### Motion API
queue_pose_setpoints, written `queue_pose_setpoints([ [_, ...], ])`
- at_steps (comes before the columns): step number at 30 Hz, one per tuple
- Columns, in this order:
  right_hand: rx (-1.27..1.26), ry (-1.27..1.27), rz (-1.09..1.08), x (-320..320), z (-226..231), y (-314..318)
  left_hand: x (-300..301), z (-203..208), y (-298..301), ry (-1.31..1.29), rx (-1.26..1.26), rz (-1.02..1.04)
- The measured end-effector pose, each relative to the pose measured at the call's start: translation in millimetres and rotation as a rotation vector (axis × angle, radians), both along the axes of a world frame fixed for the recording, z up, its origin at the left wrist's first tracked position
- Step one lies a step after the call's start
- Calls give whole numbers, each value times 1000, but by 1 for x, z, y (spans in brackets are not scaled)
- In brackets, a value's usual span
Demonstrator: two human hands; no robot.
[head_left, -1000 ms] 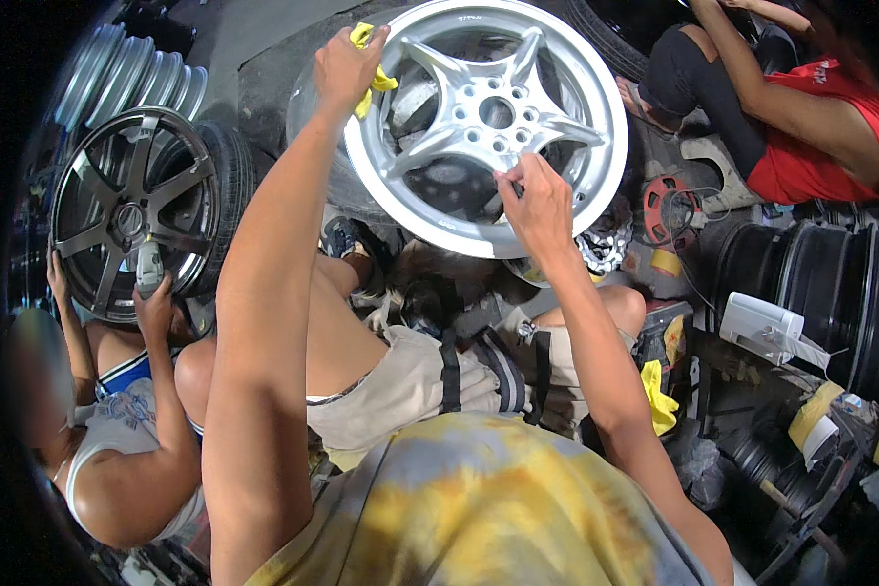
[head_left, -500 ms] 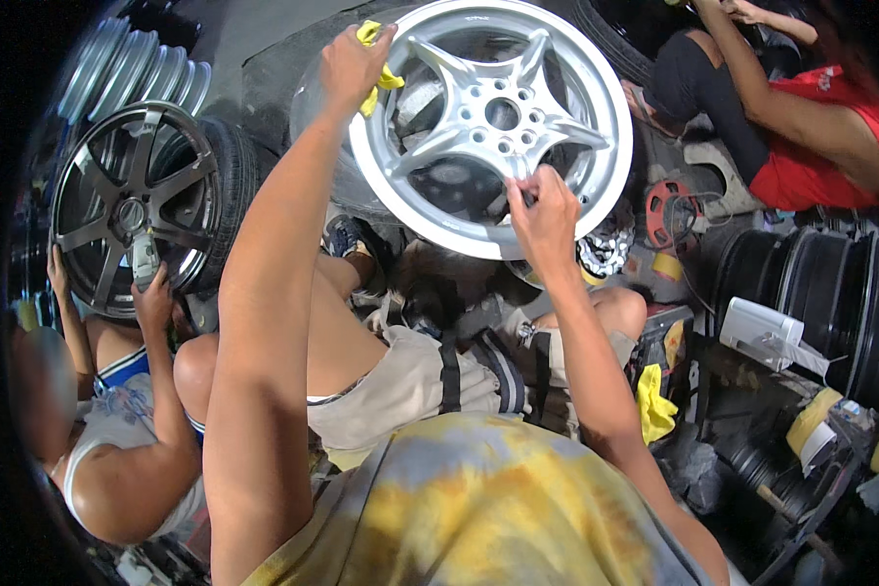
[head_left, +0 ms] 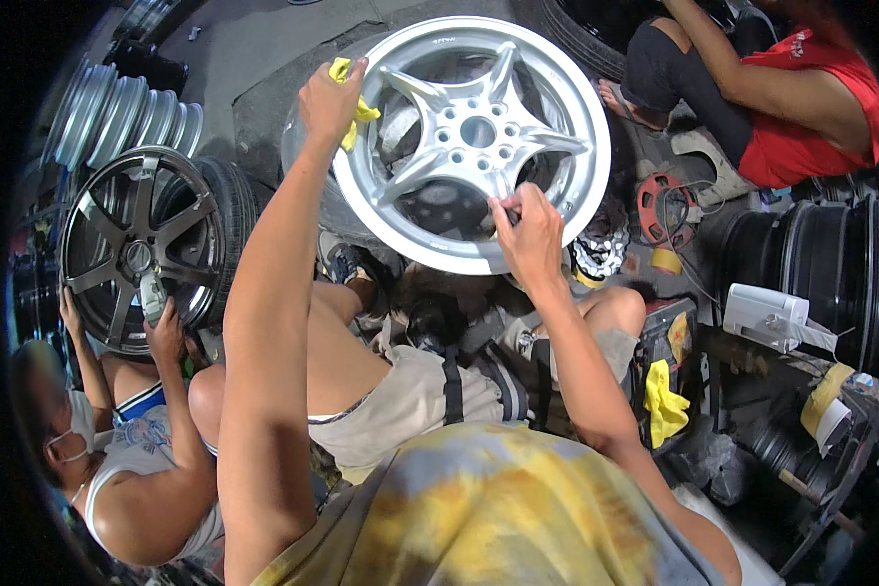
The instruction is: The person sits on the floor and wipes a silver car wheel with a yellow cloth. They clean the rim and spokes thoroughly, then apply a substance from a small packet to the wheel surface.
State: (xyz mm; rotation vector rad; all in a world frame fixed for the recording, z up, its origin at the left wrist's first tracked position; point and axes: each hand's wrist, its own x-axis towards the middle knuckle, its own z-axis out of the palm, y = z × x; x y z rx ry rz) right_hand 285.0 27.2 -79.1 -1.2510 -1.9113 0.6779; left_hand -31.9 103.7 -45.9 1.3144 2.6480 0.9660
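In front of me stands a silver six-spoke alloy wheel [head_left: 547,138], its face tilted toward me. My left hand [head_left: 328,105] is closed around a yellow cloth [head_left: 364,111] at the wheel's upper left rim. My right hand [head_left: 533,234] is at the lower spoke, with thumb and forefinger pinched together against the metal. Whatever those fingertips may hold is too small or hidden to tell. Both forearms reach forward over my lap.
At left a person holds a grey tool [head_left: 151,295] against a dark spoked wheel [head_left: 96,210]. A person in red [head_left: 820,107] sits at upper right. Silver rims [head_left: 117,117] lie upper left, dark rims [head_left: 791,259] at right. Nearby are a red reel [head_left: 654,210] and another yellow cloth [head_left: 665,402].
The whole view has shifted slightly, so the silver wheel appears a little lower and further left. Both my hands keep about the same places on it.
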Motion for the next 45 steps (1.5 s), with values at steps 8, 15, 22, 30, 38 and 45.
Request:
queue_pose_setpoints([
  [8, 110, 127, 34, -13, 12, 34, 3, 9, -3, 154, 129, -105],
  [15, -114, 167, -113, 61, 9, 20, 88, 38, -17, -56, -316, -891],
  [22, -117, 91, 24, 51, -3, -9, 116, 9, -28, 190, -363, -1133],
  [30, -55, -92, 178, 34, 3, -17, 132, 11, -31, 178, -375, -1162],
  [38, 99, -80, 154, 20, 11, -27, 125, 6, -25, 297, -314, -1165],
  [45, 232, -194, 110, 6, -2, -26, 62, 68, -6, 273, -145, -656],
])
